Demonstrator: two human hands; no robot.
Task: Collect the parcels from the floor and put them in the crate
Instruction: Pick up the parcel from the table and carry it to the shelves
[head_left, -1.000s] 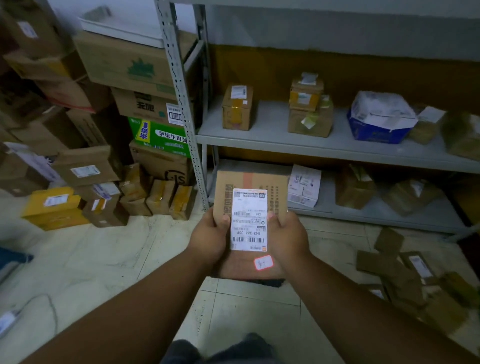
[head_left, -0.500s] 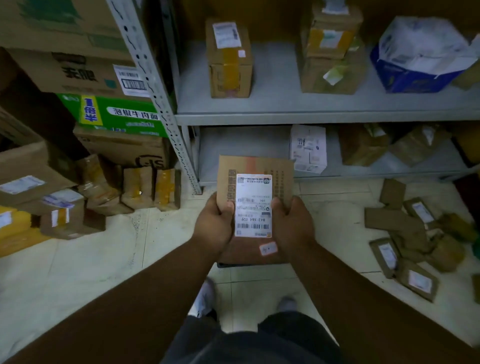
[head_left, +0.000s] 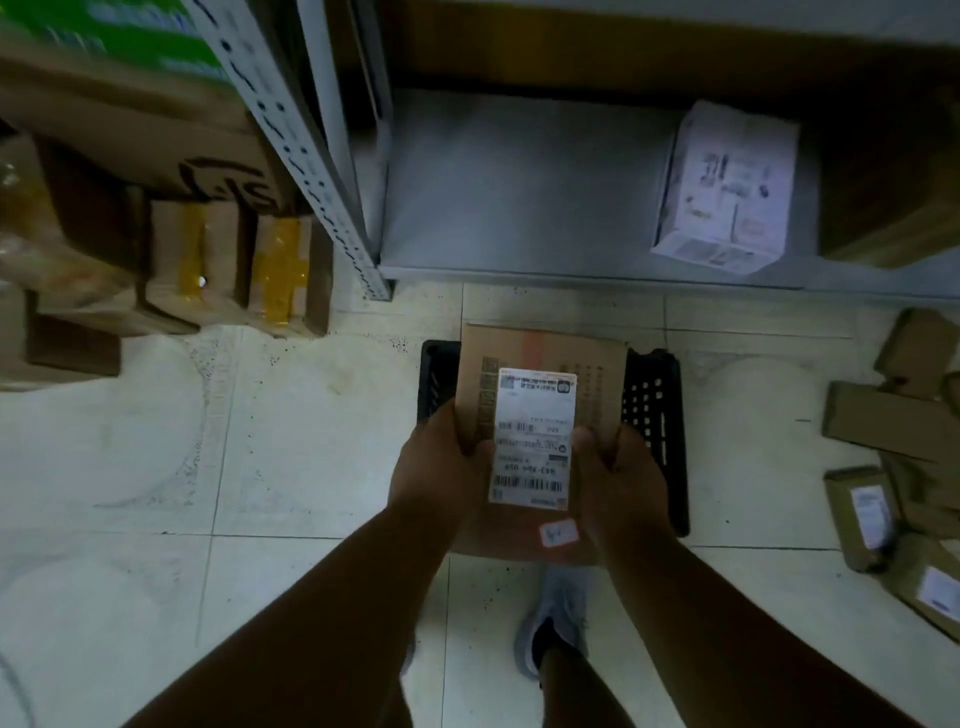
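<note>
Parcel (head_left: 540, 395) was gripped between left hand (head_left: 441, 462) and right hand (head_left: 618, 473), directly over black crate (head_left: 652, 410); loose parcels (head_left: 893, 457) lay right of hands.

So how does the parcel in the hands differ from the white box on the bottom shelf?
The held parcel is brown cardboard; the white box is printed white. The parcel is gripped by both hands above the black crate; the white box rests on the shelf.

Head camera looks steeply down, close over the tiled floor (head_left: 260, 467).
</note>
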